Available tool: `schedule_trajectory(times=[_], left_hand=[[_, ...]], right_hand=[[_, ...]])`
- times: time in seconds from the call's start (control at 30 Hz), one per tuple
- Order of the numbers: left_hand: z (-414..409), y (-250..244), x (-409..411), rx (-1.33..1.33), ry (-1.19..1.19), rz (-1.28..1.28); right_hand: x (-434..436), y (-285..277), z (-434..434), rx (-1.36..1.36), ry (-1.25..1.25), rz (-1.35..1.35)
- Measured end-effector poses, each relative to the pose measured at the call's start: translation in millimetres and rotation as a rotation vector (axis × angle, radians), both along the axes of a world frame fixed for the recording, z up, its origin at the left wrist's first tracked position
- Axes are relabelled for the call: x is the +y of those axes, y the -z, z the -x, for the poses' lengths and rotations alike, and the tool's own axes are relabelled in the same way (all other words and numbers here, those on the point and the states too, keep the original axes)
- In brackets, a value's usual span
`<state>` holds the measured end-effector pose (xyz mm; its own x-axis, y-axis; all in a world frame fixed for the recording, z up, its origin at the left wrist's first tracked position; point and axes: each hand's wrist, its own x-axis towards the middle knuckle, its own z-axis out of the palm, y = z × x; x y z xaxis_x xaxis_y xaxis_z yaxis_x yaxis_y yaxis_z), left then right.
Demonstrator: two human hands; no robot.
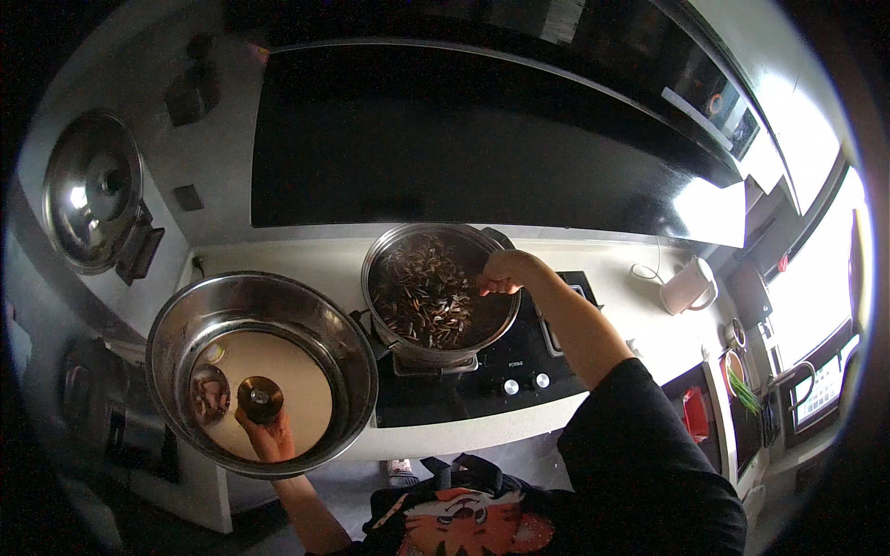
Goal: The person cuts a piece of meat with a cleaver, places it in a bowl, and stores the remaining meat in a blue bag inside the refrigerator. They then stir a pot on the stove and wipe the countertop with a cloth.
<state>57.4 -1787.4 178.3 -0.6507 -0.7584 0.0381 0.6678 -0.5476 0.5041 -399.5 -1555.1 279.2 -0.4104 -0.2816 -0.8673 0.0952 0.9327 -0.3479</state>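
Note:
My left hand (268, 434) holds a large glass pot lid with a wide steel rim (348, 361) by its knob (261, 398). The lid's underside faces me, and the hand shows through the glass. Right of it, a steel pot (445, 356) sits on a black gas hob (487, 399). Dark, slim pieces that look like sunflower seeds in their shells (425, 295) lie in the pot, in dark liquid. Over the pot's right side is my right hand (504, 272), fingers curled together; nothing is seen sticking out of it.
Through the lid's glass I see a bowl of meat (210, 394) on the counter. A black range hood (473, 153) overhangs the hob. Another lid (94, 194) stands at the left. Rightward are a pink kettle (688, 286), a red container (695, 415) and green stalks (744, 393).

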Motion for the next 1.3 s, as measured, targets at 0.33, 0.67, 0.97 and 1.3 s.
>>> schedule_trajectory(times=[0.33, 0.67, 0.97, 1.3], left_hand=[[-1.2, 11.5, -0.4, -0.139, -0.184, -0.176], [-3.1, 4.5, 5.6, -0.134, -0.159, -0.091], [-18.5, 3.6, 10.8, -0.101, -0.178, -0.08], [-18.8, 14.9, 10.9, -0.087, -0.221, -0.175]], right_hand=[[27.2, -99.8, -113.5, 1.059, -0.706, 0.022], [21.2, -72.7, -99.2, 1.256, -0.704, -0.009], [-21.3, -14.1, -95.0, 1.146, -1.09, -0.044], [45.6, -100.3, -106.1, 1.128, -0.989, -0.145]])
